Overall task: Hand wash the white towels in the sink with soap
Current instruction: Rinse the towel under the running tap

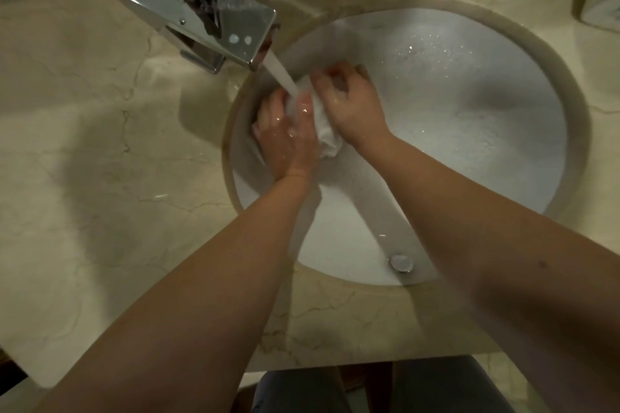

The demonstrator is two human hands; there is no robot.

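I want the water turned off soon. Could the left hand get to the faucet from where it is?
Probably yes: the left hand holds the towel just below the faucet, nothing between them, though it must let go first.

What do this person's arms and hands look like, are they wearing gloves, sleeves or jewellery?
No gloves or sleeves: both forearms are bare right up to the frame edge. The left hand and right hand are bare and glisten with water. No rings, watch or bracelets show. A small dark mark sits on the right forearm.

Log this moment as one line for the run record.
step: rinsing | towel: bunched under running tap | left hand: gripping towel | right hand: gripping towel | sink: sudsy
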